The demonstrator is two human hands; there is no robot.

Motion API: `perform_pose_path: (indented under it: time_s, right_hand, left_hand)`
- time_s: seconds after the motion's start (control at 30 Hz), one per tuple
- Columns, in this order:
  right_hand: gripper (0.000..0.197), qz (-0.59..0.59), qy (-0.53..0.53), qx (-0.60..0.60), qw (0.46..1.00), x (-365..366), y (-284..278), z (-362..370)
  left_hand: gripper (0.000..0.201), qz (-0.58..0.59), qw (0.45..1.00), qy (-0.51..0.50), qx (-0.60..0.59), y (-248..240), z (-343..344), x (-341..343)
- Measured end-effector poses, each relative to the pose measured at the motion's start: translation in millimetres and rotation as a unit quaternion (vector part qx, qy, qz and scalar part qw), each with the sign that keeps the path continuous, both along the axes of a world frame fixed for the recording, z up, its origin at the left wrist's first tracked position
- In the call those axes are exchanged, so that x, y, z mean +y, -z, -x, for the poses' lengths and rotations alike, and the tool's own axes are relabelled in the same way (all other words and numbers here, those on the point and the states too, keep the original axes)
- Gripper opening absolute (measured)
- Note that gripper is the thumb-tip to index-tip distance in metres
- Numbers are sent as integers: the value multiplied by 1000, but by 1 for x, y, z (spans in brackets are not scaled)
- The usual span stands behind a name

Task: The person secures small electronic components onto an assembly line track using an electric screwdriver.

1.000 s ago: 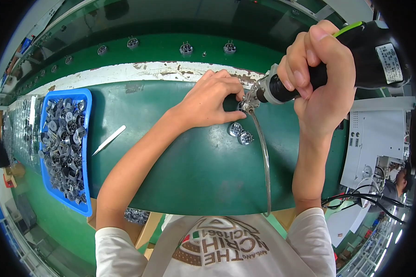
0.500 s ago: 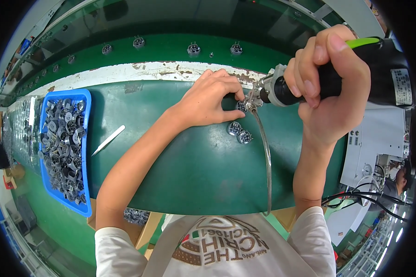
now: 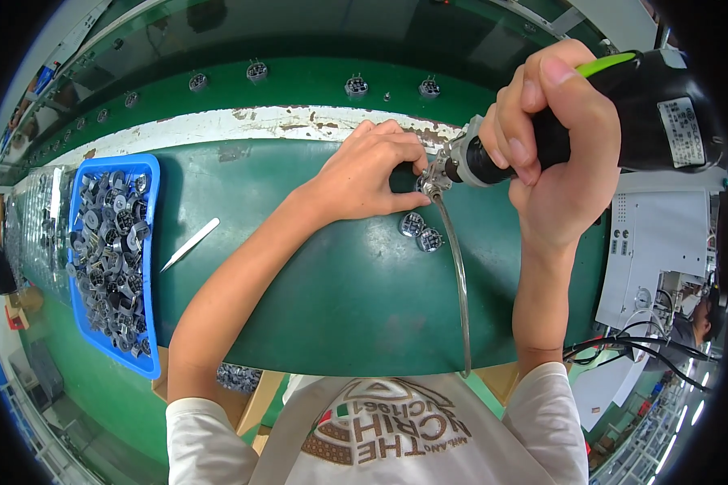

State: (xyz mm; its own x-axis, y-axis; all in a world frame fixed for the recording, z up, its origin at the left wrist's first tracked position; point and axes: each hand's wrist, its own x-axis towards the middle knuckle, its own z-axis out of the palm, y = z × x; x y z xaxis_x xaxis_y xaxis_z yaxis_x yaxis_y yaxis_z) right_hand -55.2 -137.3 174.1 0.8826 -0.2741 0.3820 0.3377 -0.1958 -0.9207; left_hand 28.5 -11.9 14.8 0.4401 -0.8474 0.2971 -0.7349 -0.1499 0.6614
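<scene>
My right hand (image 3: 570, 133) is wrapped round a black power screwdriver (image 3: 663, 113) with a green lever and a metal nose (image 3: 437, 174). A clear hose (image 3: 459, 275) runs down from that nose. My left hand (image 3: 372, 174) pinches a small round part (image 3: 420, 185) between thumb and fingers on the green work surface. The nose sits over this part and hides most of it. Just below my left fingertips lie two more round grey parts, one (image 3: 411, 224) touching the other (image 3: 429, 239).
Left of my arm lies a pair of white tweezers (image 3: 190, 244). Beyond it stands a blue tray (image 3: 154, 210) heaped with round grey parts. Past a worn white ledge (image 3: 243, 125), a green conveyor belt (image 3: 307, 81) carries several spaced parts. Black cables (image 3: 623, 341) hang at the right.
The screwdriver and my right hand have shifted left and slightly up, the nose moving further over the held part. Parts on the belt have moved right. My left hand stays put.
</scene>
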Motion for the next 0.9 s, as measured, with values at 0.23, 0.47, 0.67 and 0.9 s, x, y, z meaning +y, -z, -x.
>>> perform_pose_path:
  time_s: [0.23,0.47,0.67,0.9]
  right_hand:
    - [24,-26,-13,8,1000,-12,3,-1]
    - [23,-109,-111,-43,987,-30,-5,13]
    - [23,-47,-85,-81,992,-36,-18,26]
    - [24,-44,-96,-48,993,-37,-17,20]
  left_hand:
    - [32,0,1000,-2,1,-2,0,0]
    - [37,4,1000,15,12,0,-1,0]
    - [40,-9,999,21,27,-5,-2,2]
    - [41,-10,999,28,25,-3,-3,2]
